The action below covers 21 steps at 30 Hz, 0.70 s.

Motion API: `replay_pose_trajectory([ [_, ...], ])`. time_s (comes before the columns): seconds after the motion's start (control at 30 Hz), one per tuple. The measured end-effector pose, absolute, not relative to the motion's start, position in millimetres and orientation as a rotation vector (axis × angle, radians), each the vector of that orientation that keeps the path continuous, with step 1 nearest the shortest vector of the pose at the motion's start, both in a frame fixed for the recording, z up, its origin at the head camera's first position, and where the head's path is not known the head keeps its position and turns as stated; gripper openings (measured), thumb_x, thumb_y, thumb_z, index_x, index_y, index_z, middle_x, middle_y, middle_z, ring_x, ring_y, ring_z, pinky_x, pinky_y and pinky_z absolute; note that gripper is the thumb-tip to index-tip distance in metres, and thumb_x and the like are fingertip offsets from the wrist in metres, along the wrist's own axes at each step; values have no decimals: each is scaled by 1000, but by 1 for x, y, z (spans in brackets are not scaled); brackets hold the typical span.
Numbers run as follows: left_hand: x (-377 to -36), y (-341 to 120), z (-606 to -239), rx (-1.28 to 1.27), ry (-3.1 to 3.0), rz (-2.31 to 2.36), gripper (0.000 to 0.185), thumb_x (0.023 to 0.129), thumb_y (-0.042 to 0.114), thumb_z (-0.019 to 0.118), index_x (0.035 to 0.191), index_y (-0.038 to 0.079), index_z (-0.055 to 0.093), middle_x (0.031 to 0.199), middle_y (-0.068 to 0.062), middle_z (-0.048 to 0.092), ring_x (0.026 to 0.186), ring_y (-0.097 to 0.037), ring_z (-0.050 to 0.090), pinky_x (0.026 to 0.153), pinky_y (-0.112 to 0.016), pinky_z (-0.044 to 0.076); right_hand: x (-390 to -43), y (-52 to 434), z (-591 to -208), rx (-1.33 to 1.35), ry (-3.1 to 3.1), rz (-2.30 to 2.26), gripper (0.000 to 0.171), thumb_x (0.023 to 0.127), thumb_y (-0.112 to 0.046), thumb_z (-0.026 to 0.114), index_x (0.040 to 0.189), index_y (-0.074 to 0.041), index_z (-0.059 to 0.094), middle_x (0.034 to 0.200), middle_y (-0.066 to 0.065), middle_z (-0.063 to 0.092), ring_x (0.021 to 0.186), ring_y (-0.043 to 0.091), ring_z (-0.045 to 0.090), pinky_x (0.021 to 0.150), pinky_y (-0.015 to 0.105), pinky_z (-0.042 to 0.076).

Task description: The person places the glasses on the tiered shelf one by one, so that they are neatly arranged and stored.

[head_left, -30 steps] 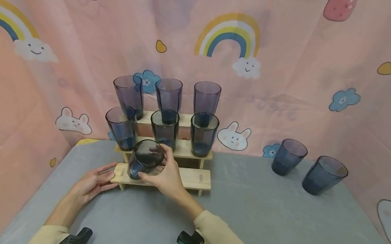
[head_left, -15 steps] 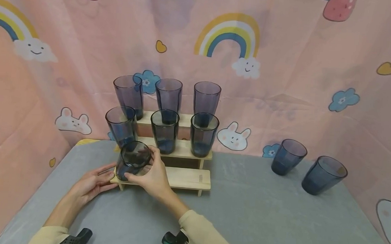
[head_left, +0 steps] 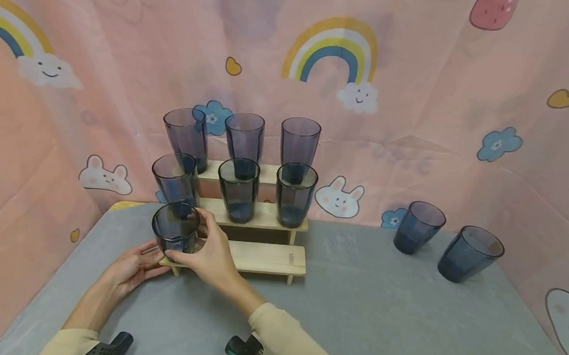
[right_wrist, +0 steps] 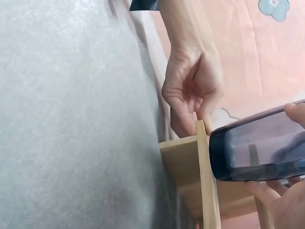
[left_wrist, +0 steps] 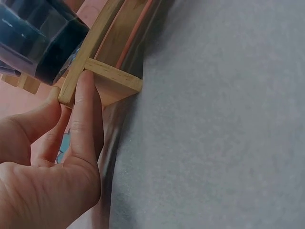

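Observation:
My right hand [head_left: 197, 245] grips a dark blue glass [head_left: 174, 230] at the left end of the lowest step [head_left: 265, 256] of a wooden stepped rack. The glass stands nearly upright, its base at the board. In the right wrist view the glass [right_wrist: 257, 148] meets the step's plank [right_wrist: 205, 181], and I cannot tell whether it rests there. My left hand [head_left: 155, 254] holds the step's left end with thumb and fingers. In the left wrist view my left hand's fingertips [left_wrist: 86, 81] press the wooden corner [left_wrist: 112, 78] below the glass [left_wrist: 38, 43].
Three glasses [head_left: 238, 188] stand on the middle step and three [head_left: 244, 137] on the top step. Two more glasses [head_left: 417, 226] [head_left: 469, 253] sit on the grey table [head_left: 379, 313] at the right. A pink patterned cloth [head_left: 416, 98] hangs behind and at both sides.
My right hand has carried the glass leftward along the lowest step and brought it from tilted to nearly upright. The left hand has stayed at the step's end.

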<state>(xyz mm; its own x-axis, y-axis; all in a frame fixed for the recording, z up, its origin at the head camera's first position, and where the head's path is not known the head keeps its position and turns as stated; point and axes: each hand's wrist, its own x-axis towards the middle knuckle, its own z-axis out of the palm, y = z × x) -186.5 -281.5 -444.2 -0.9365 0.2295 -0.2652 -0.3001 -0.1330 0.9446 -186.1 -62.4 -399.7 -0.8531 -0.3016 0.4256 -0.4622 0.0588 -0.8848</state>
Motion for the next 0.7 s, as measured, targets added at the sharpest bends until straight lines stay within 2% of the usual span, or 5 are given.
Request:
replay_pose_trajectory([
  [0.13,-186,-282,-444,-71,1786,2140,71,104,0,42,154,-4,-8,124,-1,54,102,-5,63,96,-36,53,-186,-66,-398,802,-2210,1883,82,78,-16,85,145,-12,39,131,8,57,116,14,59,92,21,51],
  [0.37,-184,-282,-443,-66,1794,2132,70,104,2,41,154,-3,-8,128,-4,53,102,-4,63,96,-34,53,-186,-69,-398,783,-2229,1885,84,78,-19,86,148,-13,39,131,7,58,118,10,57,94,19,50],
  [0.47,-184,-281,-443,-79,1799,2122,70,105,3,40,153,-2,-10,148,-25,32,100,-2,62,96,-33,53,-186,-69,-398,771,-2233,1868,85,77,-20,86,147,-14,40,130,5,58,117,8,57,94,18,50],
  [0.57,-184,-280,-443,-86,1792,2118,70,105,3,39,153,-2,-12,157,-30,0,100,0,61,97,-32,52,-186,-70,-397,770,-2239,1841,85,76,-21,87,147,-14,40,129,5,58,115,8,57,93,18,50],
  [0.7,-183,-279,-443,-90,1804,2118,70,105,2,39,153,-2,-12,156,-30,7,100,0,61,97,-34,52,-185,-70,-396,779,-2250,1804,84,76,-23,87,146,-13,41,127,6,59,115,9,58,93,18,50],
])
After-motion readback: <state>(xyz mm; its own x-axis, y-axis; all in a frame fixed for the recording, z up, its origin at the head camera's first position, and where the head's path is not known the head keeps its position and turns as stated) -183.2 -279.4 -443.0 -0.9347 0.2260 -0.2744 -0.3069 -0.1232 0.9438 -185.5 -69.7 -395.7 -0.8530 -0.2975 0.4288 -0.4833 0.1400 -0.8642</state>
